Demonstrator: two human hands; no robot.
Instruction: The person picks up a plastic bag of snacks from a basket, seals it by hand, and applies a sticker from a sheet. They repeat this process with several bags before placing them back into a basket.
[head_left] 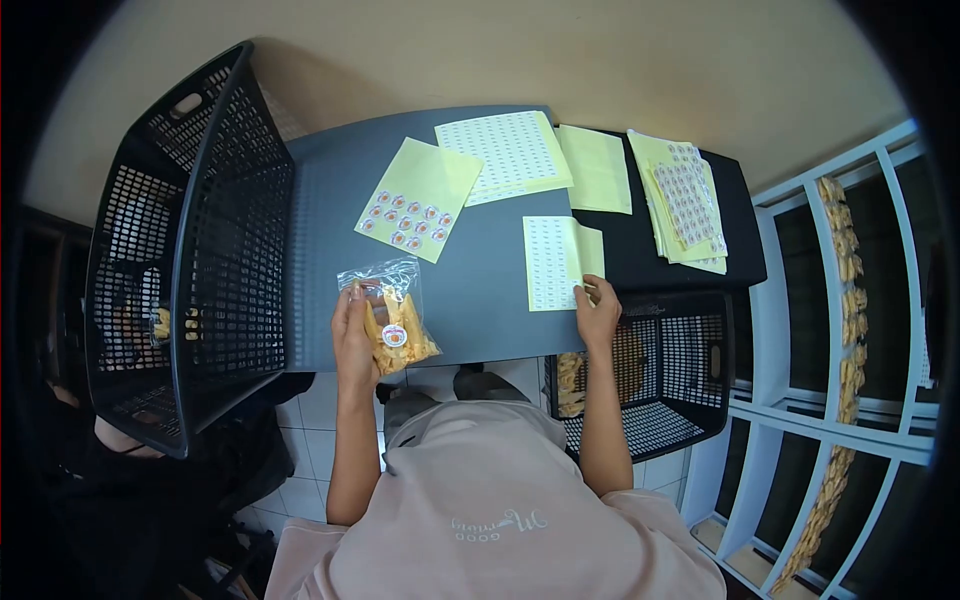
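Gripping a clear bag (408,325) of yellow snack pieces, the left hand (355,338) sits just left of the frame's centre, thumb and fingers closed on the bag's left side. The bag is tilted over the near edge of the grey table (480,300), and a round label (394,336) shows on its front. Right of centre, the right hand (597,312) is at the lower right corner of a small label sheet (550,262), its fingers bent and close together; whether they pinch the paper or only touch it, I cannot tell. The sheet's right part is folded over, showing pale yellow backing. In the upper middle of the frame, a yellow sheet with round stickers (415,200) overlaps a larger printed sheet (505,150). Right of these lie a plain yellow sheet (597,170) and, in the upper right, a stack of sticker sheets (685,200) on a black surface (735,210). A tall black crate (235,230) stands at the left, and another black crate (715,370), with yellow pieces inside, is below the table's right end. White-framed shelving (765,300) fills the right side.
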